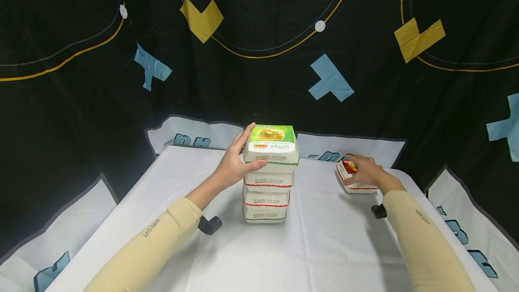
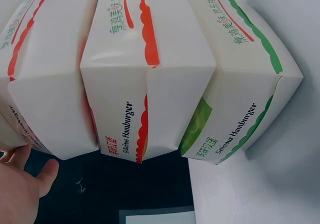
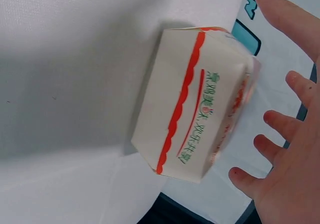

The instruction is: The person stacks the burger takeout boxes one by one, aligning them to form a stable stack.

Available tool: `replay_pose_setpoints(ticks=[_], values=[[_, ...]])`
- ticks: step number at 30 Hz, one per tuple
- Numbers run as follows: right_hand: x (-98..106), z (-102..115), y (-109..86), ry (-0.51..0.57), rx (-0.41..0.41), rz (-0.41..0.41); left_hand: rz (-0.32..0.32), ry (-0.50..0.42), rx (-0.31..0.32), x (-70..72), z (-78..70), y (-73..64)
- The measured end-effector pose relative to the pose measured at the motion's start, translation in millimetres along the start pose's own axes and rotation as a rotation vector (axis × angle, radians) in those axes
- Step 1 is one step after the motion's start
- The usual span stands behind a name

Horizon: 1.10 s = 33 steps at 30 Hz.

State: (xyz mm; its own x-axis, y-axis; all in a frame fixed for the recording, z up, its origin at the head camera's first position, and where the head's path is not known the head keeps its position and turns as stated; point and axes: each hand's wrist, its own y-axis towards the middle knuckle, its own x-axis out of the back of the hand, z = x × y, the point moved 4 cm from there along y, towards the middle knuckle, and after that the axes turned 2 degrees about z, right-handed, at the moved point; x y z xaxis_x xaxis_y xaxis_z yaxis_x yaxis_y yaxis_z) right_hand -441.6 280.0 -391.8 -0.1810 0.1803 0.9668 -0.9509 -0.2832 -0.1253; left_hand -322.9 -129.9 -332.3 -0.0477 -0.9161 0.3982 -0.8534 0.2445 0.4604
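Note:
A stack of several white burger boxes (image 1: 266, 199) stands upright in the middle of the table. Its top box (image 1: 275, 153) has a green lid with a burger picture; red or green wavy stripes run round the boxes. My left hand (image 1: 235, 159) touches the top box, fingers straight along its left side and thumb across its front. In the left wrist view, fingertips (image 2: 47, 176) show beside the upper boxes. Farther right, a red-lidded burger box (image 3: 185, 103) lies at the table's far side. My right hand (image 1: 365, 171) reaches over it with spread fingers, which stand off from the box in the right wrist view.
A white cloth covers the table (image 1: 251, 260). Behind it hangs a black curtain (image 1: 259, 89) with blue and yellow tape pieces. White lettered panels (image 1: 190, 130) line the table's back and sides. Black wrist camera mounts (image 1: 209, 225) stick out below both wrists.

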Motion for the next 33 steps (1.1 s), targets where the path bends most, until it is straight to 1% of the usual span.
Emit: replay_pose_setpoints(ticks=[6,15,20,24,28,33], values=[[-6.8,-4.3,-2.6,0.009,-0.033,0.034,0.002,0.001,-0.004,-0.5,0.4,1.0],[-13.7,-5.5,-2.3,-0.045,-0.043,0.06,-0.001,0.004,-0.011,-0.4,-2.4,0.8],[-14.4,-8.2,-1.3,-0.06,-0.071,0.094,-0.001,0.008,-0.006,0.4,-2.9,1.0],[-15.7,-10.8,0.5,-0.09,-0.065,0.086,-0.001,0.009,-0.001,1.1,-1.4,1.5],[-17.0,-12.1,0.3,-0.12,-0.052,0.06,0.0,0.006,0.0,0.9,-0.9,1.1],[-17.2,-12.0,-3.7,-0.123,-0.053,0.039,-0.002,0.003,0.008,0.6,-0.9,-0.3]])
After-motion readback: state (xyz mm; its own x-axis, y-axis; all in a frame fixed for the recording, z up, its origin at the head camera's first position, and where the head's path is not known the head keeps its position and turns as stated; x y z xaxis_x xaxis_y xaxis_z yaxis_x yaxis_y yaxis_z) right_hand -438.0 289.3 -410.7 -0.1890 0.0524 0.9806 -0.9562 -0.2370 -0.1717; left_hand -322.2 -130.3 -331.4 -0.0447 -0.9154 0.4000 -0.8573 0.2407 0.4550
